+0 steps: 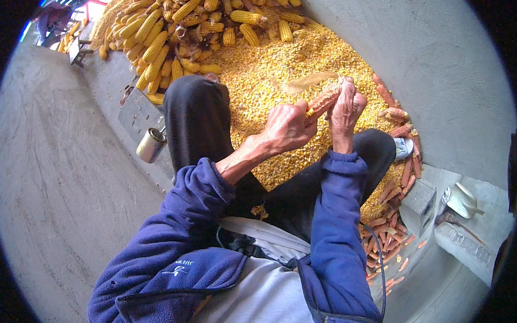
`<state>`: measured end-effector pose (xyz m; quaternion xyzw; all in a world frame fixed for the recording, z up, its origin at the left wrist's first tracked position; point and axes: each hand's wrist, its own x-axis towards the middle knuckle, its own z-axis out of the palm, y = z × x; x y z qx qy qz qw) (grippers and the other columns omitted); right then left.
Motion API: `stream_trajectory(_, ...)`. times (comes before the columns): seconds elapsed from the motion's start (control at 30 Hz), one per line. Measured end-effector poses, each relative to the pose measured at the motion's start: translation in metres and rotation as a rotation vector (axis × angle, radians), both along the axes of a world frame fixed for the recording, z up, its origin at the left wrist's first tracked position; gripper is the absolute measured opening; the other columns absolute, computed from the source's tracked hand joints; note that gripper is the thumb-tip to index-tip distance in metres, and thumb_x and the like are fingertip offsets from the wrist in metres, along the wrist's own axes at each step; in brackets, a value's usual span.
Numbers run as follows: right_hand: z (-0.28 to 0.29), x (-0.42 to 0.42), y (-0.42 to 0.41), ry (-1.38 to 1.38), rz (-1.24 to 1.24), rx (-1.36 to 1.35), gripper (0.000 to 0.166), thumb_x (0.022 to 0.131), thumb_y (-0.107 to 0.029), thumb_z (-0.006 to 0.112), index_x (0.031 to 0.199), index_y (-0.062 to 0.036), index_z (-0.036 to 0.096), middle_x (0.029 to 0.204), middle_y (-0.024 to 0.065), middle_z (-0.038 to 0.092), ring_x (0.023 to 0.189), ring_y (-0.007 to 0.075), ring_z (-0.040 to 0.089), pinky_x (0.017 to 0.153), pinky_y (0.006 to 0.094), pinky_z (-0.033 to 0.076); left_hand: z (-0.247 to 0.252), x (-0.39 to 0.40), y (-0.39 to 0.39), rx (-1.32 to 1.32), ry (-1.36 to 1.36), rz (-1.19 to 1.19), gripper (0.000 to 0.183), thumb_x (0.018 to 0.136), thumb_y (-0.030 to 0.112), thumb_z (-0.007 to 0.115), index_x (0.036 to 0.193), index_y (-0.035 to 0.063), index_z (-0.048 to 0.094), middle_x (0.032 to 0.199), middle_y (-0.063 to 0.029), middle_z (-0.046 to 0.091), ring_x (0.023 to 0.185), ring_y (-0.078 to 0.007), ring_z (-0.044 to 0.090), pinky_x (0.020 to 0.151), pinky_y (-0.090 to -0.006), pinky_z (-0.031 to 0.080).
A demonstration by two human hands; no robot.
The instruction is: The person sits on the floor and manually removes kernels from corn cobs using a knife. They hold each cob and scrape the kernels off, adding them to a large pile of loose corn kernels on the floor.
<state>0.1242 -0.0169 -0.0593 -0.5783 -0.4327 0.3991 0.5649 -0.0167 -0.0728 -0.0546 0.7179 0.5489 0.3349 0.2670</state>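
Between my hands, over the loose corn kernels (252, 86), is a mostly stripped reddish corn cob (325, 97). A few yellow kernels show near its lower end, where my left hand (290, 125) is closed around it. My right hand (348, 107) grips the other end with fingers and thumb; the palm side is partly hidden. A pale dry husk leaf (310, 81) lies just beyond the cob, over the kernels. The kernels spread between and past my bent knees.
Unshelled ears of corn (153, 47) are heaped at the upper left. Bare cobs (388, 234) pile up on the right, near a concrete block (418, 205) and a metal scoop (462, 199). A tin can (151, 145) stands left of my knee. A grey wall (424, 60) bounds the right.
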Motion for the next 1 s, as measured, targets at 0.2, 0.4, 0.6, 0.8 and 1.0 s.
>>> stream_trajectory(0.2, 0.009, 0.004, 0.001, 0.464, 0.221, -0.116, 0.055, 0.092, -0.048, 0.035, 0.075, -0.0029, 0.061, 0.056, 0.005, 0.057, 0.045, 0.0134, 0.053, 0.038, 0.0246, 0.04, 0.002, -0.002, 0.005, -0.104, -0.081, 0.001, 0.035, 0.074, 0.032, 0.068, 0.072, 0.0, 0.054, 0.056, -0.0183, 0.054, 0.053, -0.0353, 0.056, 0.05, -0.0425, 0.043)
stream_trajectory(0.4, 0.02, -0.012, -0.007, 0.32, 0.154, 0.011, 0.046, 0.09, -0.041, 0.044, 0.075, -0.0007, 0.061, 0.055, 0.0051, 0.056, 0.035, 0.0096, 0.045, 0.032, 0.0224, 0.035, 0.008, -0.008, 0.006, -0.205, -0.084, -0.025, 0.061, 0.085, 0.06, 0.048, 0.071, 0.0006, 0.055, 0.054, -0.0168, 0.051, 0.053, -0.0305, 0.053, 0.05, -0.0411, 0.04)
stream_trajectory(0.6, 0.02, -0.014, -0.009, 0.201, 0.181, -0.198, 0.037, 0.083, -0.034, 0.058, 0.059, -0.0057, 0.054, 0.048, 0.0013, 0.049, 0.033, 0.009, 0.04, 0.028, 0.0243, 0.032, 0.002, -0.007, 0.009, -0.235, -0.142, -0.005, 0.057, 0.089, 0.054, 0.048, 0.071, 0.0002, 0.056, 0.052, -0.0128, 0.045, 0.049, -0.0208, 0.046, 0.047, -0.0384, 0.037)
stream_trajectory(0.8, 0.013, -0.018, -0.009, 0.229, 0.153, -0.085, 0.036, 0.081, -0.031, 0.059, 0.056, -0.007, 0.051, 0.047, -0.0001, 0.047, 0.033, 0.0087, 0.039, 0.03, 0.0244, 0.031, -0.009, -0.002, 0.008, -0.183, -0.322, 0.011, 0.048, 0.092, 0.04, 0.046, 0.07, -0.0002, 0.059, 0.052, -0.0159, 0.048, 0.048, -0.0226, 0.05, 0.046, -0.0384, 0.038)
stream_trajectory(1.0, -0.01, -0.013, -0.001, 0.227, 0.059, 0.135, 0.033, 0.081, -0.027, 0.058, 0.056, -0.007, 0.05, 0.048, -0.0016, 0.046, 0.036, 0.008, 0.042, 0.032, 0.0247, 0.031, 0.006, -0.006, 0.016, -0.502, -0.565, -0.001, 0.03, 0.093, 0.025, 0.045, 0.08, -0.0003, 0.055, 0.051, -0.0082, 0.052, 0.037, -0.0157, 0.048, 0.031, -0.0287, 0.034)
